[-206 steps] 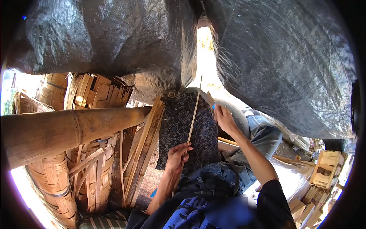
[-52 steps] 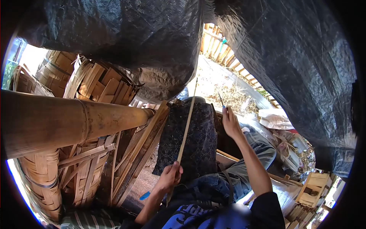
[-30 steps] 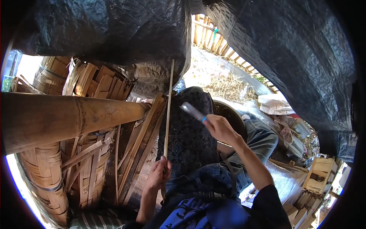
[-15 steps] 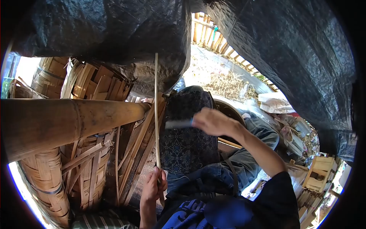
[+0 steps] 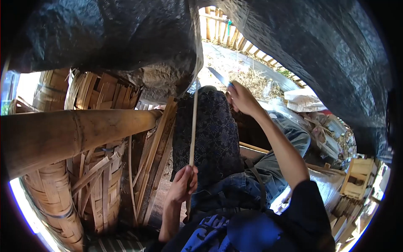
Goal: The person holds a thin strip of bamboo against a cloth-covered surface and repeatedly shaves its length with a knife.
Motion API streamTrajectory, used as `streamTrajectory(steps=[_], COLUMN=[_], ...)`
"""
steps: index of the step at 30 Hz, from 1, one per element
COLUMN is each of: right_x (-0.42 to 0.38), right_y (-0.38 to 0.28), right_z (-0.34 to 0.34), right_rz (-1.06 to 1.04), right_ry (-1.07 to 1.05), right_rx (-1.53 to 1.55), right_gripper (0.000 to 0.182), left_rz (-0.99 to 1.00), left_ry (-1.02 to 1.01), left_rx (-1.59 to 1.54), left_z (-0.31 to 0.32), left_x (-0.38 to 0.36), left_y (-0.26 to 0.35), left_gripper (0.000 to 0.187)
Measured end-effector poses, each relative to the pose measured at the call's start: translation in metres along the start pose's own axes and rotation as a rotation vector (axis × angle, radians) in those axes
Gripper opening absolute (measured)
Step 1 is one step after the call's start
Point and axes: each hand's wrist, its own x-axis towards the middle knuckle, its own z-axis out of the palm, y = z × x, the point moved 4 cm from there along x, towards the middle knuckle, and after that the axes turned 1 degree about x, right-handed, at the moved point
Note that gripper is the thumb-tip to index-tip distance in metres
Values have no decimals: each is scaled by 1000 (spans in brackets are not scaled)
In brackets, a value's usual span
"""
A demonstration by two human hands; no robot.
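Note:
My left hand is closed around the lower part of a thin pale bamboo strip, which stands nearly upright in front of me. In my right hand is a knife with a blue part by the grip, its blade pointing up and to the left. The blade is apart from the strip, to the right of its upper end. Dark patterned cloth covers my leg beneath the strip.
A thick bamboo pole crosses from the left. Woven bamboo baskets and split bamboo pieces stand below it. Black plastic sheeting hangs overhead. At right are a wooden crate and a white bag.
My right hand has lifted the knife up and away, from beside the strip's middle. My left hand and the strip have shifted right and slightly up.

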Motion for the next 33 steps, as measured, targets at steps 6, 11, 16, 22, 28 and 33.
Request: streamTrajectory(steps=[6, 11, 16, 22, 28, 33], right_x=[-61, -14, -11, -60, -103, -93], right_y=[22, 18, 12, 44, 17, 10], right_z=[29, 42, 43, 26, 38, 42], right_rz=[286, 200, 202, 83, -240, -184], right_ry=[185, 316, 148, 10, -130, -208], right_rx=[688, 880, 702, 367, -456, -563], right_gripper=[31, 20, 22, 43, 38, 33], left_rz=[-169, -153, -56, -155, -345, -340], left_ry=[-93, -25, 29, -75, -217, -145], left_rx=[117, 381, 271, -4, -270, -254], left_z=[18, 21, 31, 27, 17, 20], left_x=[23, 18, 46, 59, 62, 61], left_y=[1, 14, 28, 21, 12, 12], left_gripper=[32, 31, 31, 30, 28, 27])
